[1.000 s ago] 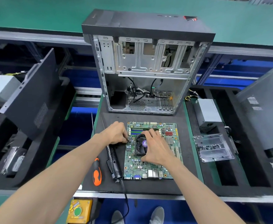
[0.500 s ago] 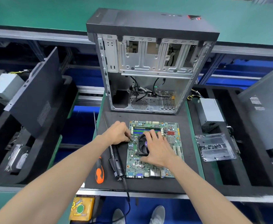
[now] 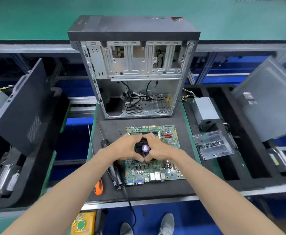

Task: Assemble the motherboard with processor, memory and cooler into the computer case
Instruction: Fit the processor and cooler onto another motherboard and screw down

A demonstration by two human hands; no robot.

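Left hand (image 3: pixel 127 148) and right hand (image 3: pixel 161 148) cup the round black cooler (image 3: pixel 143 148) between them, fingers curled round it – seated on the flat green motherboard (image 3: pixel 155 168). Beyond the hands stands the open grey metal computer case (image 3: pixel 135 73).

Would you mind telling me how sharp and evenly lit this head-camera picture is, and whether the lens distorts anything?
Head view: light is even and shadows soft; the motherboard and both hands, left and right, around the cooler look fairly sharp; the grey side panel at right is smeared by blur; the wide lens splays the computer case and bows the rails.
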